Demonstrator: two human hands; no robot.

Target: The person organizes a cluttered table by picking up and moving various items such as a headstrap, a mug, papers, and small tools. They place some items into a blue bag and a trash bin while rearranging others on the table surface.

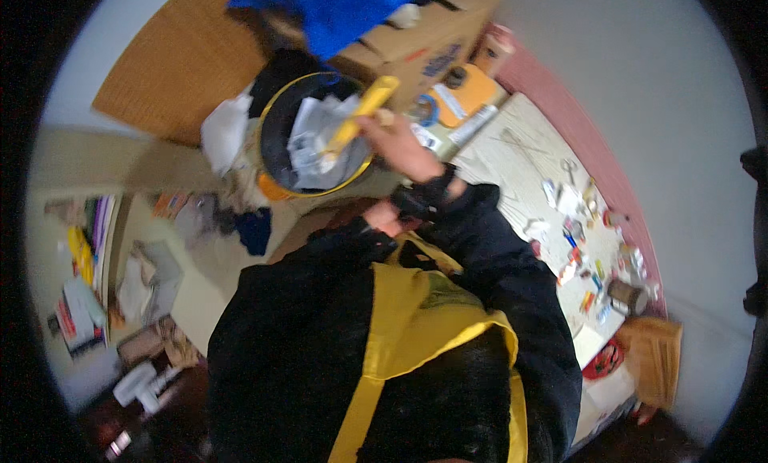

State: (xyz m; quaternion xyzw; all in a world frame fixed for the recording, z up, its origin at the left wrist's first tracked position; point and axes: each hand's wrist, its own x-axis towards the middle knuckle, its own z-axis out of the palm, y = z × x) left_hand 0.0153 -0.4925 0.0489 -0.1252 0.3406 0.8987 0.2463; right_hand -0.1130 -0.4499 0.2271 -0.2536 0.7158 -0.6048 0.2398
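Observation:
My right hand (399,148) grips a long yellow tool (366,112), too blurred to name exactly. Its pale lower end points down over a dark bin (276,145) with a yellow rim. Crumpled whitish plastic or paper (309,142) lines the inside of that bin, and the tool's end appears close to it. My left hand (384,217) is low in front of my yellow apron (420,319), partly covered by my right wrist. Its fingers are hidden, so I cannot see whether it holds anything.
Cardboard boxes (432,43) and a blue cloth (348,13) stand beyond the bin. At right, a white-topped table (510,157) carries scissors (569,167), a brown jar (624,296) and several small items. Shelves with books (99,241) are at left, near a white bag (227,133).

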